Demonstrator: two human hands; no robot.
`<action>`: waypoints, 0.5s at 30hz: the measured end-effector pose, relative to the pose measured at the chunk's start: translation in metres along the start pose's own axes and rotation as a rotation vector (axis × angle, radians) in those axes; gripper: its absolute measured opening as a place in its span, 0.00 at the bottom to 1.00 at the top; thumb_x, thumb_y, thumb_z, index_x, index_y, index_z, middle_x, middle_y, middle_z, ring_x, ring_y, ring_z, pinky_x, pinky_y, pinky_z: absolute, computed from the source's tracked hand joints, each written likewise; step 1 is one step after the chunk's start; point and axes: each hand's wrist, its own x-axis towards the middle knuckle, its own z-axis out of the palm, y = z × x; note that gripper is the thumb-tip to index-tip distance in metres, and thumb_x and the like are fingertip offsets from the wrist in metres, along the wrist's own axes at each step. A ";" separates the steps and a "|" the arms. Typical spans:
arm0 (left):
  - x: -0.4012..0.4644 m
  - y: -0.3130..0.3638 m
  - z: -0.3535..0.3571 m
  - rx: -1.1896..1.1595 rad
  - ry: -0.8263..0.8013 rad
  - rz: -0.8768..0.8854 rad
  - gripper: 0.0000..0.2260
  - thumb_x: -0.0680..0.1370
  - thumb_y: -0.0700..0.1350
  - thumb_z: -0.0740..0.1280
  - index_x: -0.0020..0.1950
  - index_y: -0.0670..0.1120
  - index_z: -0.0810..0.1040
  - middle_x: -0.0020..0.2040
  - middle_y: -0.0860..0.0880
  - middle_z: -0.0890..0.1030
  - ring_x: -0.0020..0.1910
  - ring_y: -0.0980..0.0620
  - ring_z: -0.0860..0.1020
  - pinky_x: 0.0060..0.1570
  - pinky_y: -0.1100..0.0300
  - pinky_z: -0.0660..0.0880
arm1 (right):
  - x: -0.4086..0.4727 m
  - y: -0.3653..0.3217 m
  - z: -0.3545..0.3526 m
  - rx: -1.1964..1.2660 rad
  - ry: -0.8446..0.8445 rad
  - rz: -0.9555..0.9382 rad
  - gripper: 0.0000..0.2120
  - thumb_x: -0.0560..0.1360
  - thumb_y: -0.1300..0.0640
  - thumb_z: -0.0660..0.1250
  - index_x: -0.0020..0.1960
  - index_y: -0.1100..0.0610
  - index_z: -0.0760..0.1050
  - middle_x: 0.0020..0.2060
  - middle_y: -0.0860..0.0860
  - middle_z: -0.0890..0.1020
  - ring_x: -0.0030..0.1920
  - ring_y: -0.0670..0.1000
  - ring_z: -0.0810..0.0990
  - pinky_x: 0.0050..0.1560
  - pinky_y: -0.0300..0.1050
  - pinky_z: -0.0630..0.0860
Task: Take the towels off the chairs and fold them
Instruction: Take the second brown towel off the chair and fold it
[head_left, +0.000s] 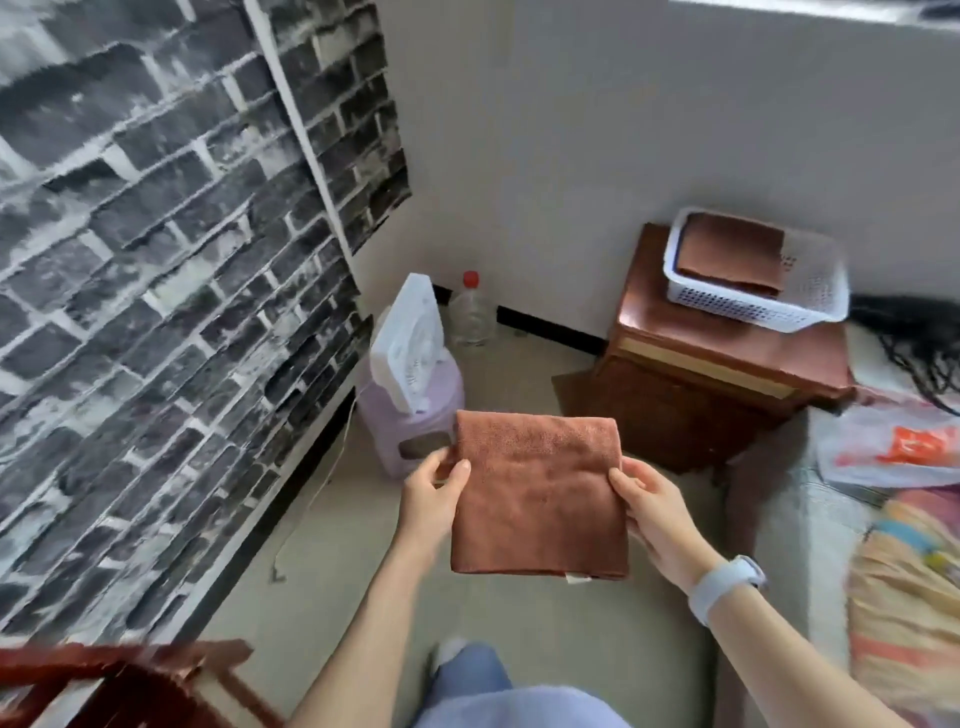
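I hold a folded brown towel (537, 493) in the air at the middle of the view, above the floor. My left hand (431, 493) pinches its left edge, thumb on top. Gripping the right edge is my right hand (652, 512), with a pale wristband on that wrist. A white tag shows at the towel's bottom edge. Another folded brown towel (730, 252) lies in a white plastic basket (737, 304) at the right. Part of a dark wooden chair (119, 686) shows at the bottom left.
The basket stands on a reddish wooden cabinet (691, 374) against the white wall. A lilac stool (415, 410) carries a white fan (408, 345), with a clear bottle (471, 312) behind. Brick-pattern wall on the left; a bed with bags (893, 447) on the right.
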 end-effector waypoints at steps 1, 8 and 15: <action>0.012 0.010 0.017 0.015 -0.035 0.011 0.09 0.77 0.39 0.64 0.57 0.44 0.77 0.49 0.51 0.80 0.48 0.54 0.77 0.51 0.64 0.74 | 0.008 -0.007 -0.015 0.015 0.028 -0.008 0.07 0.78 0.56 0.59 0.52 0.49 0.75 0.45 0.52 0.82 0.46 0.51 0.80 0.51 0.50 0.75; 0.108 0.066 0.138 0.109 -0.240 0.006 0.14 0.77 0.40 0.64 0.63 0.43 0.74 0.53 0.48 0.78 0.53 0.51 0.77 0.56 0.56 0.75 | 0.079 -0.049 -0.101 0.094 0.226 -0.001 0.08 0.79 0.56 0.58 0.55 0.52 0.73 0.46 0.52 0.81 0.47 0.51 0.80 0.48 0.49 0.77; 0.228 0.126 0.261 0.193 -0.375 0.010 0.14 0.77 0.42 0.64 0.63 0.44 0.74 0.58 0.45 0.79 0.55 0.49 0.77 0.59 0.51 0.74 | 0.182 -0.122 -0.174 0.180 0.404 0.034 0.09 0.80 0.56 0.57 0.57 0.52 0.72 0.44 0.50 0.80 0.44 0.48 0.79 0.38 0.41 0.73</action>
